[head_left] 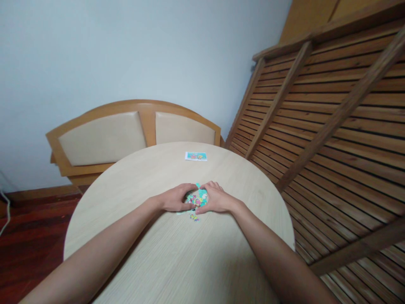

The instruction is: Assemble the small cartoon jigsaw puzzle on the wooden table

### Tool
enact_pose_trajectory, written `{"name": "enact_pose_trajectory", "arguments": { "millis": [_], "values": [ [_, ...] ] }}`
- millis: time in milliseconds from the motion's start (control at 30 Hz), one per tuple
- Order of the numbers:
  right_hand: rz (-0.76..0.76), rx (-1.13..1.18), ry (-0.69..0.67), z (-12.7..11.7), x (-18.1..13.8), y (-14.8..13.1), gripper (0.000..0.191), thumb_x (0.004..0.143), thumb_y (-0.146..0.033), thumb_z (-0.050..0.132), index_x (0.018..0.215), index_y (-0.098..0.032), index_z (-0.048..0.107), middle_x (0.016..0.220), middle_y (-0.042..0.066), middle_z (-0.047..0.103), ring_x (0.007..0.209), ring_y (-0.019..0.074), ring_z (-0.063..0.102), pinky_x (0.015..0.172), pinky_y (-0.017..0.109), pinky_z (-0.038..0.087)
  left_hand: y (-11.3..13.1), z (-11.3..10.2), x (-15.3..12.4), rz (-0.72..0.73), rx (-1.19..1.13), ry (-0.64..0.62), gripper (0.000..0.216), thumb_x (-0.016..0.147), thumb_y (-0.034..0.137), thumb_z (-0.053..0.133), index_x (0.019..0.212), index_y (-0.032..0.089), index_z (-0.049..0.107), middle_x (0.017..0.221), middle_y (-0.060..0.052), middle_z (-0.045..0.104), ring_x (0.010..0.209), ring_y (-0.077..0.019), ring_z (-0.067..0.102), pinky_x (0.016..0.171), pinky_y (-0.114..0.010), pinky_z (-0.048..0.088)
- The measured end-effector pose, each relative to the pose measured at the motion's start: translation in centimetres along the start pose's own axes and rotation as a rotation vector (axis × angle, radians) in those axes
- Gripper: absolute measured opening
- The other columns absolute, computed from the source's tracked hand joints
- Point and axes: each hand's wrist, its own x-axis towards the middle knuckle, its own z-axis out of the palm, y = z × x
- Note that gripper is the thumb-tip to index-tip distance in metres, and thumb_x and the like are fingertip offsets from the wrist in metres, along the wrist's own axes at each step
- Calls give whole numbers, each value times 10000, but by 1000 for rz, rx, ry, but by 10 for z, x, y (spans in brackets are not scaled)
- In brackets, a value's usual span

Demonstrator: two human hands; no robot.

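Note:
A small heap of colourful puzzle pieces [196, 199], mostly teal with pink and yellow, lies near the middle of the round pale wooden table [177, 253]. My left hand [175, 198] and my right hand [217, 198] cup the heap from either side, fingers curled around it and fingertips nearly meeting at the far side. A loose piece [194, 217] lies just in front of the heap, outside the hands. Farther back on the table lies a small printed picture card [196, 156].
A wooden headboard with two beige padded panels [126, 135] leans against the pale wall behind the table. A slatted wooden bed frame [332, 126] stands tilted at the right. Dark red wood floor [28, 240] shows at the left.

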Motion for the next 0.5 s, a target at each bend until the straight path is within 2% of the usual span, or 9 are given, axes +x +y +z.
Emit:
{"name": "enact_pose_trajectory", "arguments": {
  "millis": [133,333,500],
  "values": [
    [37,6,1,0,-2,1,900,495,-643,875,1200,-165,586,1193,129,504,1158,323,466,1015,459,400,6,-7,-3,-3,-15,-50,674,776,387,730,1360,142,500,1340,-148,573,1215,-298,552,1071,-401,421],
    [-28,25,1,-2,-3,3,850,530,-631,870,1199,-189,586,1173,111,528,1140,303,470,1014,438,395,6,-10,-2,-15,-46,-53,683,763,388,760,1356,139,530,1250,-139,624,1129,-295,585,1004,-395,449],
    [-22,41,-10,-4,-5,2,789,504,-605,892,1114,-181,625,1132,107,525,1116,298,477,989,422,415,5,-7,-1,-14,-72,-29,619,786,391,755,1334,174,565,1207,-108,650,1090,-269,603,978,-365,453]
  ]
}}
